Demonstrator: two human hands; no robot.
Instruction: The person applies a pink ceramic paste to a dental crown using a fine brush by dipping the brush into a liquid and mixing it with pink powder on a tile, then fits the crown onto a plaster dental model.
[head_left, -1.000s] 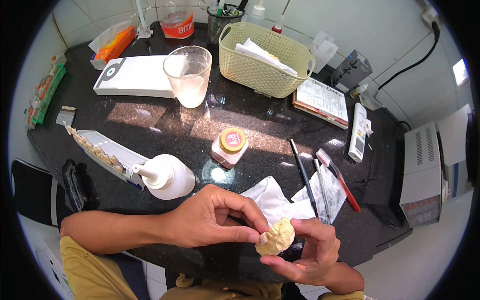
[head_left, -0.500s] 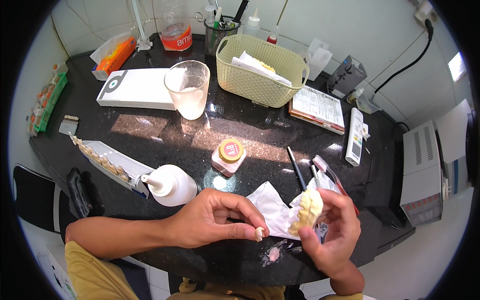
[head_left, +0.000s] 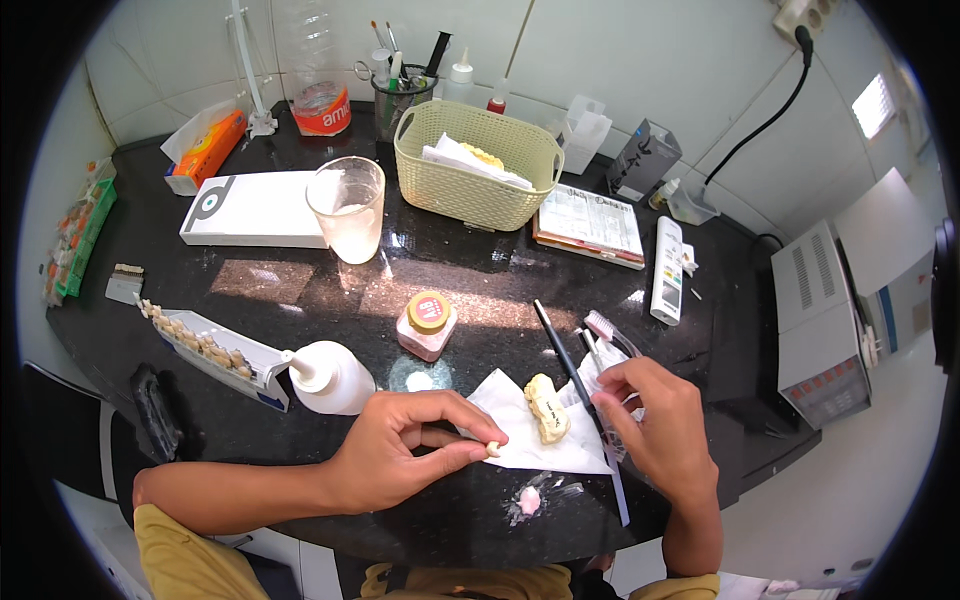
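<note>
In the head view, the left hand pinches a small cream tooth-shaped piece between thumb and fingertips. The right hand is bent over a dark slim stick, its thumb and fingertips close about it; whether they grip it or only lie against it, I cannot tell. Between the two hands, a pale yellow cast rests on a crumpled white tissue, to the right of the left hand's fingertips and left of the right hand. Nearer the body than both hands, between them, a pink lump sits amid smears on the black table. Just ahead of the right hand's fingers lies a toothbrush. Beyond the left hand stand a pink jar with a gold lid and, to the jar's left, a white nozzle bottle. Farther out from that hand are a clear cup and a pale green basket; a white remote lies well beyond the right hand.
</note>
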